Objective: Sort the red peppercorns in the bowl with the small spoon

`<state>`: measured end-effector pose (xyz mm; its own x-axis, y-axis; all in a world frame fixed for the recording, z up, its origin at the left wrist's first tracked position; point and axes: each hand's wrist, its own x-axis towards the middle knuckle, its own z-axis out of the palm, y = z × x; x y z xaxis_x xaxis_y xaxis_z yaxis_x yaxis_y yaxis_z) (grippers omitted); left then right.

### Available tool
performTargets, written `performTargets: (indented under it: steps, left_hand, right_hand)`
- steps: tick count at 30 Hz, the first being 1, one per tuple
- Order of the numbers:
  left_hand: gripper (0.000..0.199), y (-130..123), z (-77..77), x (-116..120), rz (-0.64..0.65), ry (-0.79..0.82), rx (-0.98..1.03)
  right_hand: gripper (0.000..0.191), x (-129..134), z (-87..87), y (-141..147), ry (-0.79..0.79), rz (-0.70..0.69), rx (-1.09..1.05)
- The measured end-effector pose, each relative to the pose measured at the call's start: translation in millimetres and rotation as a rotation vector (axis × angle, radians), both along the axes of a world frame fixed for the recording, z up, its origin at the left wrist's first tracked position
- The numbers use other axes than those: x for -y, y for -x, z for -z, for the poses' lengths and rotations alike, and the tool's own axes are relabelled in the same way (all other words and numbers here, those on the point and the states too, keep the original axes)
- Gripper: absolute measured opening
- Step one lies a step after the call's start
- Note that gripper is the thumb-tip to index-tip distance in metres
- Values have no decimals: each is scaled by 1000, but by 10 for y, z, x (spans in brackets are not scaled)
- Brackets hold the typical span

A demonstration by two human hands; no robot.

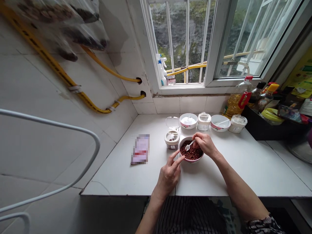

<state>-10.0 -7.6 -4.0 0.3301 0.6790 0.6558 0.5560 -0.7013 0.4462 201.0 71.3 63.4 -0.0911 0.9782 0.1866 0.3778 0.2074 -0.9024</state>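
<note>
A bowl (pixel 192 160) full of small dark red beans (pixel 193 153) stands on the white counter. Between the closed fingers of my right hand (pixel 204 143) is a small white spoon (pixel 187 147), its tip resting on the beans. My left hand (pixel 169 175) touches the near left rim of the bowl with fingers spread apart, holding nothing. Just left of the bowl is a clear jar (pixel 172 140) with its lid (pixel 172 123) flipped up and some dark beans visible inside.
Behind stand a bowl of white powder (pixel 188 121), a lidded jar (pixel 204 121), a bowl with a white spoon (pixel 220 123) and another jar (pixel 238 123). An oil bottle (pixel 237 100) and black box (pixel 258 125) are at right. A blurred packet (pixel 140 149) lies left.
</note>
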Motion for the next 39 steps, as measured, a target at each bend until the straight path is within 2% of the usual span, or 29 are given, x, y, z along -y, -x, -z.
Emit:
performTargets:
  steps: [6, 22, 39]
  left_hand:
    - [49, -2, -3, 2, -1, -2, -2]
    - [49, -3, -16, 5, -1, -2, -1]
    - [52, -3, 12, -6, -5, -9, 0]
  right_hand:
    - [18, -9, -2, 5, 84, -17, -79]
    - [15, 25, -19, 81, 159, -108, -163]
    - [14, -56, -58, -49, 170, -49, -325]
